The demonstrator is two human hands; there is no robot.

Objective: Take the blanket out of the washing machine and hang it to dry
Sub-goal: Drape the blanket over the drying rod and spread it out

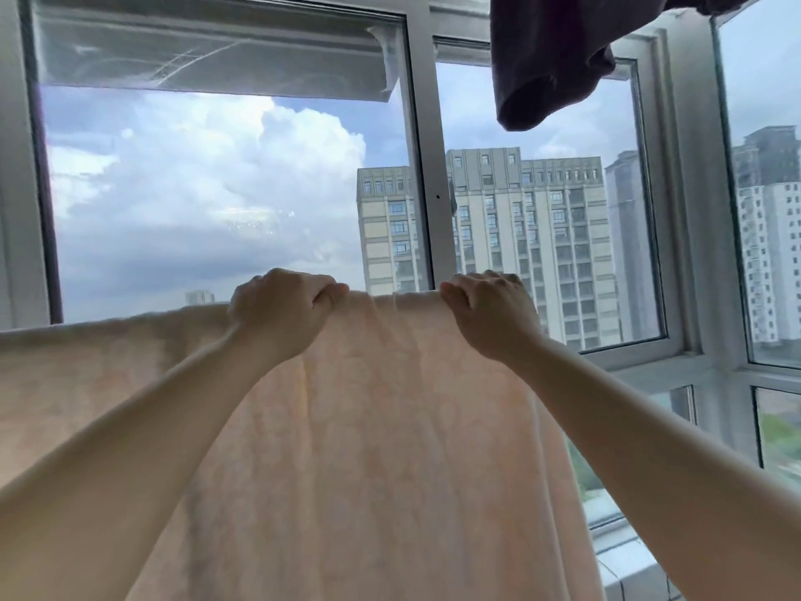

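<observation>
- I see both hands up at the blanket's (346,448) top edge, close together w/ a short gap of cloth between them; window frame (422,167) right behind, glass beyond.
- Dark garment (550,58) hangs above & right of the R hand, well apart from it; open air above the L hand.
- Blanket: pale peach, soft nap, light shows thru, vertical folds under the grip.
- L hand (281,314) has fingers curled over the top edge, gripping it; R hand (490,314) same, knuckles up.
- Cloth drops straight down below both fists, spreads far left past the L hand. Can't see what the edge rests on.
</observation>
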